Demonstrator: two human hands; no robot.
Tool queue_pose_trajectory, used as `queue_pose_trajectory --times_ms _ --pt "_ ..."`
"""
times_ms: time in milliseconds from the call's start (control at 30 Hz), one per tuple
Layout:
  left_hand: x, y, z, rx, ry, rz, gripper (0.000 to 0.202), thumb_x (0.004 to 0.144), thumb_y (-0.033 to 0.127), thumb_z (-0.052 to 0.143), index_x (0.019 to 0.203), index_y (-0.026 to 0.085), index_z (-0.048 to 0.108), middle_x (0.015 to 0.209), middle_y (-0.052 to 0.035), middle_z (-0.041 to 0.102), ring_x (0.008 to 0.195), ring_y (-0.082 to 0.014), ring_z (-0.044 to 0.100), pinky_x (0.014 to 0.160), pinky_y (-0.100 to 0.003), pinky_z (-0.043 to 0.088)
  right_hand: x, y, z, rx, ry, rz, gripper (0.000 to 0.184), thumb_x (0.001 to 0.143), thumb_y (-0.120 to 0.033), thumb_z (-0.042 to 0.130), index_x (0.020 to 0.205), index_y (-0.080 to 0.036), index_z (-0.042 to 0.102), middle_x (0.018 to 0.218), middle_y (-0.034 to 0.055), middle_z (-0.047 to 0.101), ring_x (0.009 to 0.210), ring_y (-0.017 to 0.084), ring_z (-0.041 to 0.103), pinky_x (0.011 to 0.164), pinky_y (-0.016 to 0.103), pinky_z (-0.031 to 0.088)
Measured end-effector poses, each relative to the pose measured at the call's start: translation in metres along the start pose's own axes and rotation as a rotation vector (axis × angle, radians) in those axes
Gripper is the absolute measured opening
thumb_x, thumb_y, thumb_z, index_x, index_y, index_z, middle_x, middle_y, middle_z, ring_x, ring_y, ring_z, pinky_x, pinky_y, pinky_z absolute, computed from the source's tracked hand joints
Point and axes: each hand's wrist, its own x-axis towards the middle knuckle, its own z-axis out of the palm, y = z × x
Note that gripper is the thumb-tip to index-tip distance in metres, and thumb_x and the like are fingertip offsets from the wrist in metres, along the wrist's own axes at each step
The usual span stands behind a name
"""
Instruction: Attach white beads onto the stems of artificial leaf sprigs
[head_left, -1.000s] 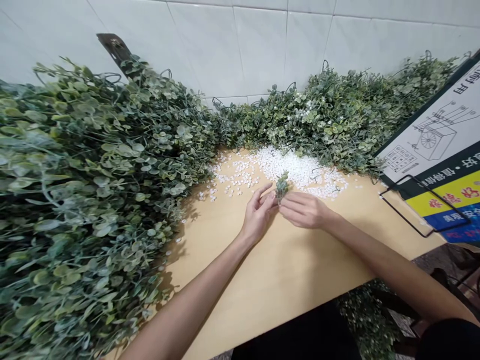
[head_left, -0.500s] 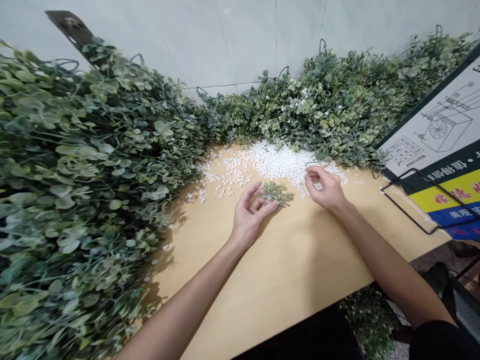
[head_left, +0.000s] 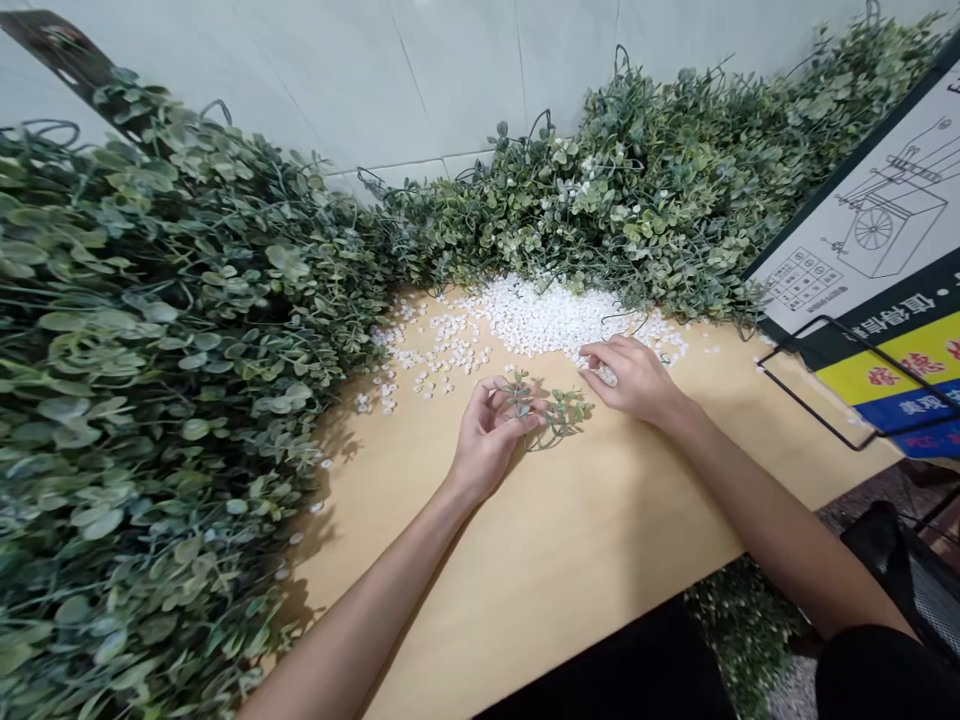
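My left hand [head_left: 484, 432] is closed around an artificial leaf sprig [head_left: 566, 410], whose small green leaves and thin stems stick out past the thumb and fingertips, just over the table. Right of it, my right hand [head_left: 634, 382] has its thumb and fingers brought together in a pinch at the near edge of the white bead pile [head_left: 540, 315]. White shows between those fingers, but I cannot make out whether a bead is held there or lies behind. The two hands are a short gap apart.
Thick artificial foliage [head_left: 180, 380] lines the left side, with more greenery [head_left: 660, 190] along the tiled wall. A printed board [head_left: 874, 230] and a black wire frame [head_left: 817, 395] stand at the right. Loose beads dot the wooden table [head_left: 555, 560].
My right hand has moved left, nearer the sprig, its fingers more closed. The sprig has turned in my left hand and its stems now show. The whole view has shifted slightly.
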Motion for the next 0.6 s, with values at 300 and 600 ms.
queue_pose_trajectory --times_ms 300,600 --pt "-0.002 -0.001 -0.004 0.026 -0.094 0.015 0.044 0.075 0.015 0.087 0.107 0.025 0.058 0.108 -0.0006 0.063 0.096 -0.016 0.07 0.08 -0.027 0.058 0.0 0.002 0.006 0.023 -0.039 0.019 0.021 0.101 -0.015 0.054 0.115 -0.019 0.069 0.102 0.0102 0.079 0.095 0.027 0.068 0.091 0.04 0.049" --pt "-0.001 0.0 0.001 0.029 -0.034 -0.045 0.044 0.073 0.02 0.09 0.108 0.02 0.064 0.101 -0.0069 0.078 0.084 -0.0179 0.073 0.077 -0.032 0.058 -0.001 0.001 0.015 -0.002 -0.032 -0.022 0.018 0.102 -0.015 0.055 0.113 -0.018 0.069 0.101 0.0101 0.078 0.095 0.028 0.067 0.091 0.042 0.049"
